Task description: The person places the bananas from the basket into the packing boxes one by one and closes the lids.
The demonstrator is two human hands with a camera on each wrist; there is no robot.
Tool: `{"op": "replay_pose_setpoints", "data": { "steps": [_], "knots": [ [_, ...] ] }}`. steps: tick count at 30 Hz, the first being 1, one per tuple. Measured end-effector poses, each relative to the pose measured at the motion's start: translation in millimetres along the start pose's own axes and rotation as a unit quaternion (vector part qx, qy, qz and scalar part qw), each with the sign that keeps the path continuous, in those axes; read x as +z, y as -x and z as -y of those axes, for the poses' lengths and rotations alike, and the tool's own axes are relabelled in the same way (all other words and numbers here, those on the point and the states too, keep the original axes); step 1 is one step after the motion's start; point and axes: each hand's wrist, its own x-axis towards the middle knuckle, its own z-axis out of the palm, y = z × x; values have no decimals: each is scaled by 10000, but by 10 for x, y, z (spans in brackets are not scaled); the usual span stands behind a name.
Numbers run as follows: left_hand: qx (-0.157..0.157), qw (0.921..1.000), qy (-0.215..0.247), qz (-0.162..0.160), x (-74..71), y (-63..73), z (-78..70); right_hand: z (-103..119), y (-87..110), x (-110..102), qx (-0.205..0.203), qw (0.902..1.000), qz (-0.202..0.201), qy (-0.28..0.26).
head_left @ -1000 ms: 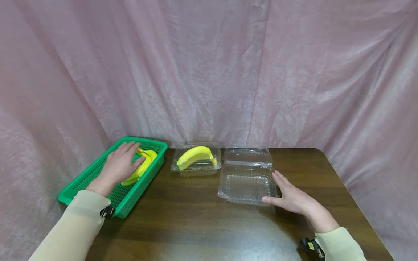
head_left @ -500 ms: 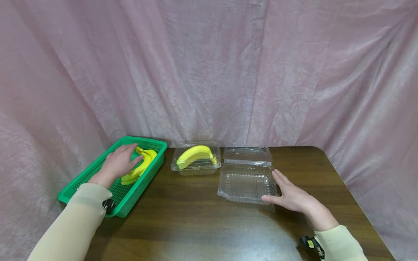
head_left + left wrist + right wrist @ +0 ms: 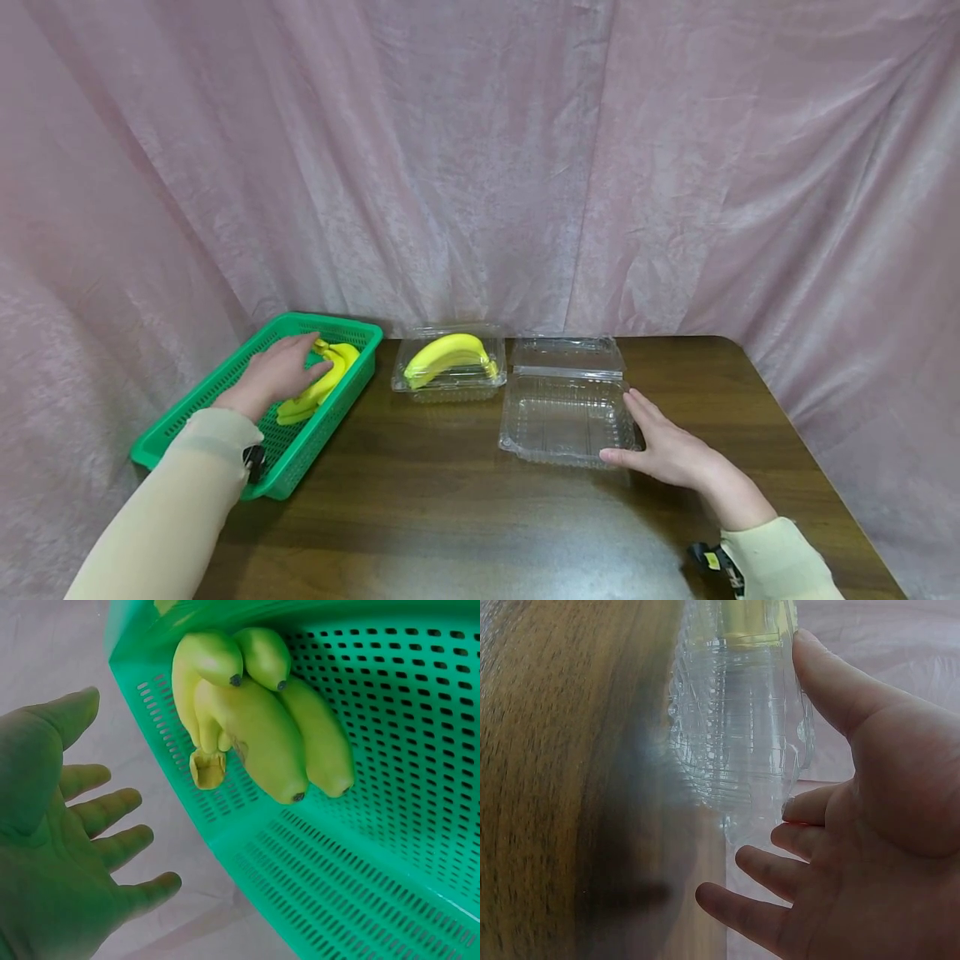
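Over the green plastic basket [image 3: 345, 429] on the left, my left hand [image 3: 277, 371] hovers with its fingers extended and holds nothing. Below and beside it lies a bunch of yellow bananas [image 3: 333, 385]; in the left wrist view the bananas [image 3: 262, 742] show their dark tips and a cut stem, with the spread left hand [image 3: 67, 832] apart from them. On the right, my right hand [image 3: 667, 450] is spread, thumb and fingertips at the right edge of an opened clear plastic clamshell box [image 3: 566, 421]. The right wrist view has its thumb [image 3: 821, 671] right at the box rim.
Left of the opened box stands another clear clamshell box [image 3: 453, 395] with bananas [image 3: 450, 354] inside, its lid down. The brown wooden table [image 3: 450, 517] runs back to a pink curtain [image 3: 480, 167].
My left hand has shifted slightly right and forward over the basket. The right hand and both boxes stay where they were.
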Motion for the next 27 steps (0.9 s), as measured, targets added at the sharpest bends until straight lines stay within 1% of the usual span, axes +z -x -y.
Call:
{"op": "replay_pose_setpoints", "data": {
  "steps": [4, 6, 10, 16, 21, 27],
  "knots": [
    [7, 10000, -16, 63, -33, -18, 9, 7, -1, 1, 12, 10000, 8, -6],
    [28, 9999, -21, 144, -53, -31, 2, 8, -2, -2, 13, 10000, 2, 2],
    [83, 9993, -62, 352, -75, -57, -12, 11, -1, -4, 3, 10000, -14, 39],
    [60, 9972, -179, 723, -90, -103, -57, 15, 4, -5, 0, 10000, -19, 36],
    [16, 9942, -174, 1062, -59, -115, -65, 17, 3, -7, 6, 10000, -7, 26],
    [15, 9924, -192, 1218, 34, -98, -43, 15, 11, -5, -4, 10000, -9, 5]
  ]
}}
